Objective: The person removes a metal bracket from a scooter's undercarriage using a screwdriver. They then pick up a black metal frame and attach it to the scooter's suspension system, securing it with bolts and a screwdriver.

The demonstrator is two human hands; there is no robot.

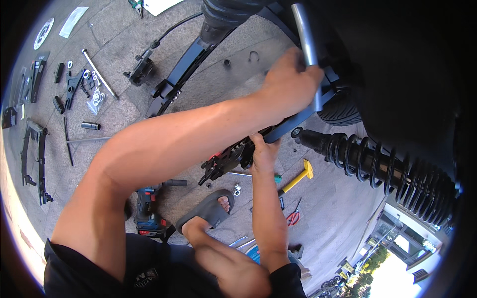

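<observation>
My left hand (294,82) reaches across to the upper right. Its fingers are wrapped round a silver metal tube (305,32), which sticks out above and below the fist. Beneath it runs a blue-black suspension arm (298,119), close to a black tire (343,115). My right hand (265,155) grips the lower end of that arm, thumb on top, beside a dark bracket (226,161) with some red on it. Just right of the hands hangs a shock absorber (367,161) with a black coil spring. The fingers' undersides are hidden.
A second blue-black arm (181,69) hangs at upper left. Metal parts, washers and a long bolt (99,73) lie on the paving at left. A cordless drill (149,211), a yellow hammer (297,179) and red-handled pliers (294,217) lie near my sandalled foot (211,211).
</observation>
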